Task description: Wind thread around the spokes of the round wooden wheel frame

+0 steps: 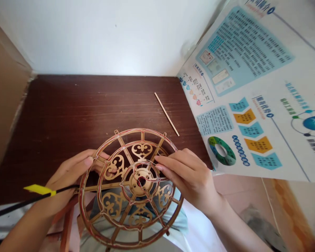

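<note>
A round gold-coloured openwork frame (138,187), with rings, spokes and scroll ornaments, is tilted over the table's front edge and my lap. Thin red and white wires (153,180) run along its rings and cross near the hub. My left hand (77,166) grips the frame's left rim, thumb on top and fingers underneath. Over the right side of the frame, my right hand (187,175) has its thumb and index finger closed on a thin wire near the hub. A black cable (36,199) with a yellow tag (39,190) leads from the frame's left side, across my left wrist.
A thin pale wooden stick (167,114) lies on the dark brown table (94,105). A white wall (107,38) rises behind, a printed board (241,87) stands on the right, and a brown panel (7,70) borders the left.
</note>
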`<move>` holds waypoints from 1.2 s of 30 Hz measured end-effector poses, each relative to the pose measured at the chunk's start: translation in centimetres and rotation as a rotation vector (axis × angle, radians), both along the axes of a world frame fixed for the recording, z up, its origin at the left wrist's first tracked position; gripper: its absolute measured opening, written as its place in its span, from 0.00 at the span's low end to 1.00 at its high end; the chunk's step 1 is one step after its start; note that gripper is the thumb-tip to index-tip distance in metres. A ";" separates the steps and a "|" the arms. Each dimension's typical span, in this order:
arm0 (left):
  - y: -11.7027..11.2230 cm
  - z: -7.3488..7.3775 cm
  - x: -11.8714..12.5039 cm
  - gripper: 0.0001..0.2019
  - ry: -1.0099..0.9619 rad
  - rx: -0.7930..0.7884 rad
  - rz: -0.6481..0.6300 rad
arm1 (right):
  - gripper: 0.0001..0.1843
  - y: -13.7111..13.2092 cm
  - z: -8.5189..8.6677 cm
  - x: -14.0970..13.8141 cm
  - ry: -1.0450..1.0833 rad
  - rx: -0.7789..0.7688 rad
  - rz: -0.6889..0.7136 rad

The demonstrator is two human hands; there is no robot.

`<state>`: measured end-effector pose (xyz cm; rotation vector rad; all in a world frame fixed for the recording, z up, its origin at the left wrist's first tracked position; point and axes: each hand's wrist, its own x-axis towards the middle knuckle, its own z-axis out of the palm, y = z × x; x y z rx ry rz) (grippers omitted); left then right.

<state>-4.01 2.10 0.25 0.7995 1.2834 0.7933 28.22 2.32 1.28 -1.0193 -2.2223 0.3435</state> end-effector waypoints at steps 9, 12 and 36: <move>-0.3 -0.4 -0.3 0.23 0.014 0.014 -0.028 | 0.10 0.5 1.1 -0.1 -0.070 -0.041 0.068; -0.4 -0.6 -0.4 0.23 0.031 0.018 -0.038 | 0.10 0.2 1.2 -0.3 -0.045 -0.059 0.084; -0.6 -0.9 -0.4 0.25 0.007 -0.010 -0.022 | 0.10 -0.1 0.8 -0.3 -0.070 -0.090 0.136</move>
